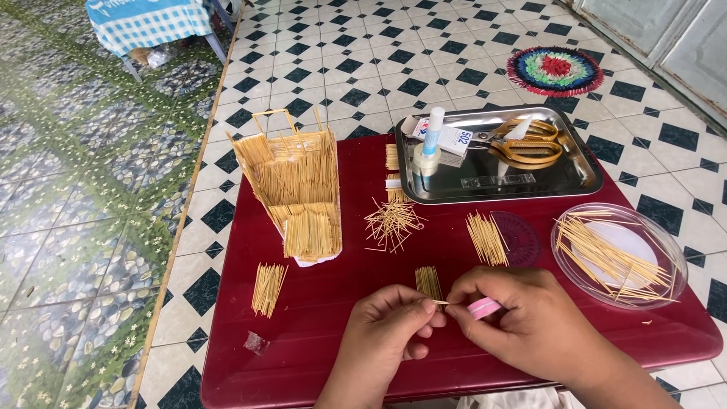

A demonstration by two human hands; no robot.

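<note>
Sitting on a checkered tile floor (363, 76): a dark red worktop (318, 318). Lying on it: a toothpick house model (291, 189), a steel tray (583, 178), a clear lid (674, 261) holding sticks, a scattered toothpick heap (390, 223), three neat toothpick bundles (266, 288) (485, 238) (428, 282), a small plastic scrap (255, 342).

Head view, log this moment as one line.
left hand: pinching toothpick | right hand: holding pink tool, touching toothpick | surface: red table | nearby: toothpick model

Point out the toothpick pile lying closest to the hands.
The small aligned bundle just above the left hand, almost touching the fingers; the other piles lie farther up or aside on the red table.
</note>
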